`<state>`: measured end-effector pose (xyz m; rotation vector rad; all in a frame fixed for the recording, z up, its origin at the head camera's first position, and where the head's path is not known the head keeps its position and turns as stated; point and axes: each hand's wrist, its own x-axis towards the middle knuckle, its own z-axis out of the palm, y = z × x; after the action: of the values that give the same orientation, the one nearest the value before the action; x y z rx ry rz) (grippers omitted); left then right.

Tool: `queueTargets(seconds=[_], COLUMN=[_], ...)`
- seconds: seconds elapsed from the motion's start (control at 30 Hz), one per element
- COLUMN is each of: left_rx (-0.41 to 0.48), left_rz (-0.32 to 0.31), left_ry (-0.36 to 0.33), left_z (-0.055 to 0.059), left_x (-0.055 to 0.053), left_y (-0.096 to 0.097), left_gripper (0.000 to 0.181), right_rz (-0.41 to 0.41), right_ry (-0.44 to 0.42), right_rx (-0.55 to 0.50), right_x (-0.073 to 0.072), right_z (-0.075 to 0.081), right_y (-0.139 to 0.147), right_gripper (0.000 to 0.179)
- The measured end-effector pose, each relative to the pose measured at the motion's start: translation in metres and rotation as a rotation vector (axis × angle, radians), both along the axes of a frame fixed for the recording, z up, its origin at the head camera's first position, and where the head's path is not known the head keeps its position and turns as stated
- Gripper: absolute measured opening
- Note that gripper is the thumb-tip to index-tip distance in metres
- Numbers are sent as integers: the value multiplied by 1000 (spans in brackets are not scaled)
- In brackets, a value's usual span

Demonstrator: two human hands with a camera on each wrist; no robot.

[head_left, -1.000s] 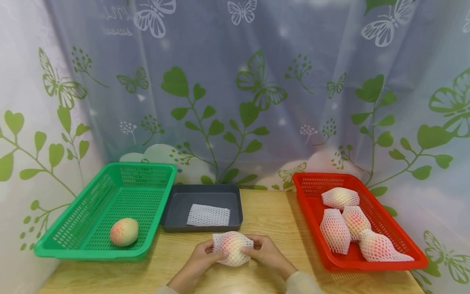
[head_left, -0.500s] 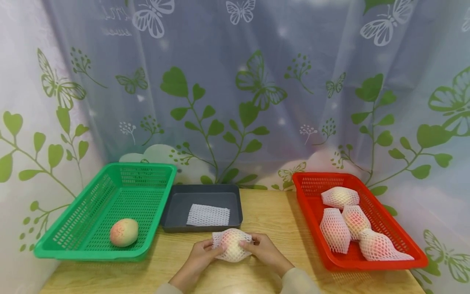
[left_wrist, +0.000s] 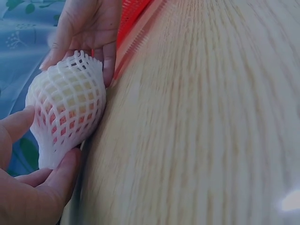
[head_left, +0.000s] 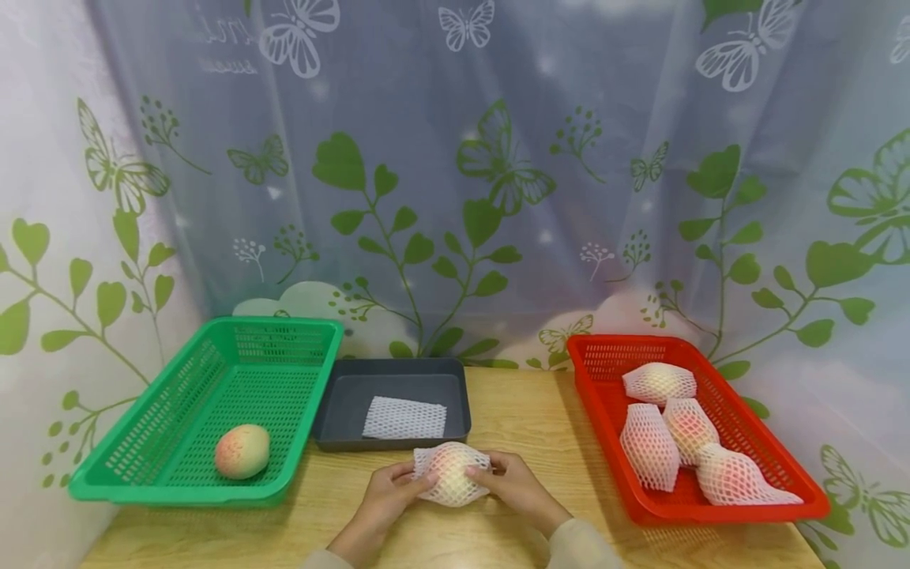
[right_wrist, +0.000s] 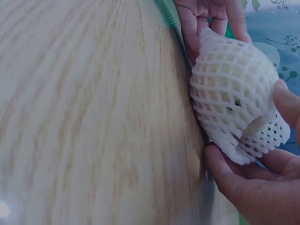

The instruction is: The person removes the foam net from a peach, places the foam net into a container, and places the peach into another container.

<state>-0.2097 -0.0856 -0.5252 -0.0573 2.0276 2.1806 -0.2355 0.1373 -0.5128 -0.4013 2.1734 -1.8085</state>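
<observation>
A peach in a white foam net sleeve (head_left: 453, 476) is between my two hands, close over the table in front of the dark tray. My left hand (head_left: 389, 498) grips its left end, thumb on the near side and fingers behind. The right hand (head_left: 517, 488) pinches the other end the same way. In the left wrist view, the net (left_wrist: 70, 101) is stretched round the fruit and gathers to a narrow end at the left fingers. Toward the right hand (right_wrist: 262, 185), the right wrist view has the net's open edge (right_wrist: 241, 145) spread loosely past the fruit.
A green basket (head_left: 313, 419) at left holds one bare peach (head_left: 242, 452). The dark grey tray (head_left: 341, 395) at the back middle carries a flat white foam net (head_left: 405, 417). At right, a red basket (head_left: 604, 419) contains several netted peaches (head_left: 686, 431). A patterned curtain (head_left: 441, 276) hangs behind.
Both hands have lifted the netted peach slightly and tilted it a little since one second ago. Over the last half second they hold nearly still. Baskets and tray are unchanged.
</observation>
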Motion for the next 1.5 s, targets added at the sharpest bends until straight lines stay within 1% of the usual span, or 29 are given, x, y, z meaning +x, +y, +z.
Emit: queueTargets(seconds=[0.13,0.23,0.3,0.37,0.53,0.63,0.67,0.73,0.87,0.93,1.03,1.2,1.37,1.5], left_rx=[-50,-70,-78,-88,-80,-63,-65,-67,-105,-116,-136,-114,-93,-106], left_rz=[24,36,41,45,43,42,48,62,84,84,89,86,99,117], left_ry=[-4,-1,6,14,32,45,54,49,49,45,60,108,145,147], left_z=[2,4,7,8,10,16,18,23,31,35,38,44,47,46], left_x=[0,0,1,2,0,0,-1,-2,-3,-2,0,0,0,4], left_y=[-2,-4,-5,-7,-15,-20,-22,-25,-31,-34,-39,-47,-52,-58], left_gripper=[66,62,60,57,54,56,55,56,58,59,59,60,58,58], right_rz=[-8,-16,-21,-33,-50,-56,-64,-75,-107,-123,-151,-195,-219,-213], right_ry=[-8,-5,5,25,68,85,89,101,123,140,170,216,237,245], right_rx=[-7,-6,-3,24,69,78,84,93,77,66,54,35,28,33], right_x=[0,1,1,2,2,2,2,3,4,5,8,10,13,16], right_z=[2,4,4,6,11,15,18,22,30,33,37,43,49,50], right_y=[1,3,4,6,13,18,19,23,29,33,38,47,56,63], right_gripper=[49,52,53,53,54,53,53,52,50,49,48,47,47,48])
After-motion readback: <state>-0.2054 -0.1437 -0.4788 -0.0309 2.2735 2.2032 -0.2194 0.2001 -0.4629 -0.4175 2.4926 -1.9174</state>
